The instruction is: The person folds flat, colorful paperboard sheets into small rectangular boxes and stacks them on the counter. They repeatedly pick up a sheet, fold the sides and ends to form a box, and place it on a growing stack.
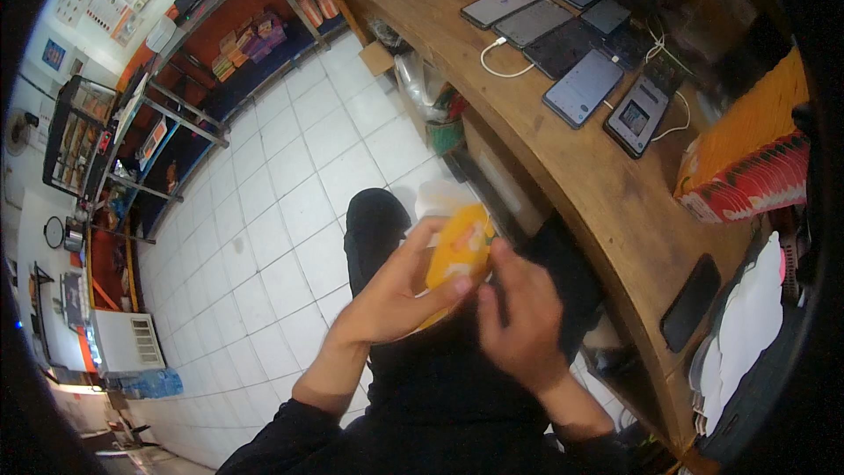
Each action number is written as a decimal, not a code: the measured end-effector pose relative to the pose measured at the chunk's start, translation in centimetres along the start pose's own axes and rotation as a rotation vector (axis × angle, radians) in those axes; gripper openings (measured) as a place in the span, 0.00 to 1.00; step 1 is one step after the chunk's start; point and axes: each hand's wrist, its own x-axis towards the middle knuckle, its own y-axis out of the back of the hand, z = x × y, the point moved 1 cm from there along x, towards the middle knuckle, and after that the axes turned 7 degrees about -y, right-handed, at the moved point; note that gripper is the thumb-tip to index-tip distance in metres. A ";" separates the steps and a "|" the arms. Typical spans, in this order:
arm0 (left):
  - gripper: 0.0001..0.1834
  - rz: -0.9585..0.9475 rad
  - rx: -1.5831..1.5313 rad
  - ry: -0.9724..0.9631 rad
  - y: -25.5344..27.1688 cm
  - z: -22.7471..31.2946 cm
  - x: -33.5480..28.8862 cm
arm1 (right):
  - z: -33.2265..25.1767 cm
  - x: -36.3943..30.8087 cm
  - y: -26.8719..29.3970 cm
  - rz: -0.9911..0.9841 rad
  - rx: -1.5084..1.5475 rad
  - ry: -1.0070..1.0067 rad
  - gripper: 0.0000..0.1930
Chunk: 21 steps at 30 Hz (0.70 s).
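Observation:
Above my lap, my left hand (396, 290) is closed around a yellow carton (459, 251) with white and orange print, its thumb across the near face and its fingers behind. The carton is tilted and slightly blurred by motion. My right hand (525, 317) is at the carton's right edge, its fingers curled and the fingertips pressed against that edge. Part of the carton is hidden behind my fingers.
A wooden table (527, 145) runs along my right. On it are several phones (585, 88) with white cables, a dark phone (691, 303) near the front, and a stack of orange and red flat cartons (747, 158). Shelves (189, 123) stand across the tiled floor.

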 end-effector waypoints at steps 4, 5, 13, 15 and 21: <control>0.28 -0.381 0.130 0.175 2.2 0.2 -0.6 | 3.3 1.5 2.6 -0.318 0.341 -0.294 0.21; 0.27 -0.474 0.156 0.187 2.6 0.5 -0.8 | 4.2 1.8 2.7 -0.413 0.399 -0.320 0.17; 0.06 -0.044 0.649 -0.084 2.7 2.6 -1.3 | 5.2 1.7 0.6 0.099 0.350 -0.414 0.24; 0.07 0.057 0.692 -0.234 1.7 2.2 -0.7 | 3.2 1.3 0.6 0.106 0.054 -0.166 0.39; 0.25 -0.031 1.304 -0.680 0.2 3.7 -0.3 | -0.2 0.1 -1.4 0.027 0.000 0.093 0.43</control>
